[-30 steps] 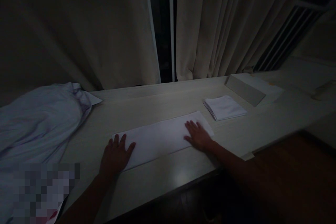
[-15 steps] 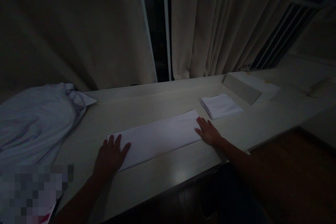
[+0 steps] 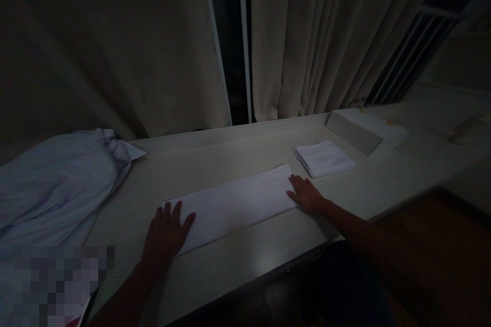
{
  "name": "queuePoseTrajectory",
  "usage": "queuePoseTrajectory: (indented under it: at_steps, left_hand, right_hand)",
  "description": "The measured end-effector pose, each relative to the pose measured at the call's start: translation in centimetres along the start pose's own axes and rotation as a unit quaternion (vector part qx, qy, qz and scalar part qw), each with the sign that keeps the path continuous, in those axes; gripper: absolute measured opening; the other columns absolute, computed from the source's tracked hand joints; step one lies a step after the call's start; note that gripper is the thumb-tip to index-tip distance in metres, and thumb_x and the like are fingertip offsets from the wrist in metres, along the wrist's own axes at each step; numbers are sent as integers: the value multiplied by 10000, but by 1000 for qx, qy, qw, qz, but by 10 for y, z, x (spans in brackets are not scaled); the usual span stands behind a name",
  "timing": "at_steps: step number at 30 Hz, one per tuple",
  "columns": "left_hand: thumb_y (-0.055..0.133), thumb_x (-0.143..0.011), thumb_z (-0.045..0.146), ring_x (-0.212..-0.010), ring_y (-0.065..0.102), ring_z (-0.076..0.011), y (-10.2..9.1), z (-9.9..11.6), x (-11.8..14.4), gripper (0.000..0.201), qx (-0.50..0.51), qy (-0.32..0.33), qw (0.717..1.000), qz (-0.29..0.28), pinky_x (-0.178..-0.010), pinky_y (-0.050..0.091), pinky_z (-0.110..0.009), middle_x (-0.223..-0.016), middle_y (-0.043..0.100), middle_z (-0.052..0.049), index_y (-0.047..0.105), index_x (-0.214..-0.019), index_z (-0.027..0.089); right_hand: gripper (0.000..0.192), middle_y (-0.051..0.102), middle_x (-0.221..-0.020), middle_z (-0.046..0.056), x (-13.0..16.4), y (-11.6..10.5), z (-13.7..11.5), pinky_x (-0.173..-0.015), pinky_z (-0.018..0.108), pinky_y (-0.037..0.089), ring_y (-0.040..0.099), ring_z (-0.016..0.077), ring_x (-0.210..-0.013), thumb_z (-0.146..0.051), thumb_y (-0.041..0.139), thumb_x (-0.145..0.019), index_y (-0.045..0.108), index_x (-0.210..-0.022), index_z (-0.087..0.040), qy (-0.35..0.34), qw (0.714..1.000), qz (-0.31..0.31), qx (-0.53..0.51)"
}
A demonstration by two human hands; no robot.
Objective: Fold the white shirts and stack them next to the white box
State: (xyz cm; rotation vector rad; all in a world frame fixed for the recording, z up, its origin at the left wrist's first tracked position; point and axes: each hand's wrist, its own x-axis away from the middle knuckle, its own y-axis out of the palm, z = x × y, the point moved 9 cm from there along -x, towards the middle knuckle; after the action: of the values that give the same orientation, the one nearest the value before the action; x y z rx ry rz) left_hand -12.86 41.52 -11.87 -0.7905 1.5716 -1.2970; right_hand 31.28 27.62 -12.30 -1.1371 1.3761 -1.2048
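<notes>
A white cloth [image 3: 238,207], folded into a long flat strip, lies slantwise across the pale table. My left hand [image 3: 168,232] rests flat on its left end with fingers spread. At the opposite end, my right hand [image 3: 305,194] lies palm down over the right edge, fingers stretched out. Neither hand grips the fabric. Just beyond my right hand sits a second white cloth [image 3: 325,158], folded into a small square with its layers showing along the left side.
A heap of pale fabric [image 3: 57,184] covers the table's left end, with a blurred-out item [image 3: 61,281] in front. Toward the back right stands a white box-like object [image 3: 355,133]. Long beige curtains [image 3: 299,36] hang behind the table [image 3: 215,153]. Its front edge borders a dark floor.
The whole view has shifted slightly, so everything sits a little lower in it. Both hands stay on the ends of the cloth strip, and the cloths keep their places.
</notes>
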Motion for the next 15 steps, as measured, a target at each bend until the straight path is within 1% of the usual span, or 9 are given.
queuePoseTrajectory:
  at_steps: [2, 4, 6, 8, 10, 11, 12, 13, 15]
  left_hand:
    - [269, -863, 572, -1351, 337, -408, 7, -3, 0, 738, -18, 7, 1000, -1, -1035, 320, -554, -1439, 430, -222, 410, -1391, 75]
    - [262, -868, 575, -1372, 302, -407, 11, -6, 1, 755, -34, 9, 999, -8, -1050, 297, -557, -1453, 406, -232, 391, -1405, 60]
    - [258, -874, 571, -1390, 265, -409, 8, -4, -1, 751, -49, 7, 999, -8, -1069, 253, -580, -1476, 370, -238, 400, -1401, 55]
    - [258, -892, 526, -1413, 224, -393, -1, 9, -5, 703, -58, 31, 998, 1, -1103, 183, -587, -1505, 327, -228, 427, -1385, 54]
    - [247, -918, 444, -1434, 201, -342, -7, 39, -11, 631, -43, 101, 994, 1, -1143, 130, -539, -1526, 311, -191, 434, -1386, 64]
    - [234, -930, 400, -1439, 204, -308, -7, 56, -13, 601, -24, 141, 990, -11, -1155, 129, -500, -1530, 315, -167, 420, -1400, 75]
    - [216, -941, 364, -1437, 222, -276, -3, 72, -16, 580, -2, 172, 985, -32, -1158, 150, -464, -1530, 325, -148, 402, -1415, 88]
    - [196, -949, 344, -1433, 239, -259, 2, 84, -18, 573, 18, 183, 982, -53, -1153, 175, -441, -1530, 327, -143, 383, -1428, 89]
    - [179, -962, 375, -1427, 255, -258, 13, 98, -23, 583, 46, 174, 981, -78, -1138, 210, -435, -1537, 310, -145, 341, -1452, 104]
  right_hand:
    - [757, 270, -1541, 138, -12, -11, -14, -1158, 524, 71, 157, 304, -1441, -638, 185, -936, 350, -1464, -121, -4, 1000, 7, 16]
    - [751, 248, -1546, 154, -28, -21, -49, -1160, 521, 37, 126, 304, -1447, -617, 185, -946, 352, -1457, -94, -31, 999, 30, 18]
    - [730, 261, -1542, 155, -44, -18, -109, -1162, 493, 92, 162, 288, -1441, -598, 202, -955, 339, -1460, -89, -97, 995, 28, -12]
    - [675, 300, -1531, 140, -57, -9, -178, -1157, 473, 145, 206, 267, -1431, -557, 204, -974, 346, -1456, -107, -168, 984, 28, -55]
    - [625, 338, -1513, 141, -67, 2, -237, -1148, 468, 183, 253, 267, -1415, -511, 242, -982, 361, -1444, -108, -208, 974, 29, -83]
    - [593, 347, -1508, 147, -71, 6, -259, -1144, 469, 193, 265, 273, -1409, -470, 268, -984, 372, -1436, -101, -219, 971, 33, -89]
    - [561, 360, -1499, 155, -75, 11, -274, -1139, 467, 203, 279, 275, -1403, -424, 285, -985, 386, -1425, -91, -225, 970, 33, -92]
    - [534, 372, -1490, 161, -78, 15, -282, -1135, 464, 213, 293, 274, -1396, -382, 291, -985, 400, -1414, -83, -224, 969, 32, -94]
    - [511, 392, -1480, 156, -82, 21, -280, -1130, 457, 226, 315, 263, -1386, -355, 278, -991, 412, -1406, -89, -222, 970, 24, -97]
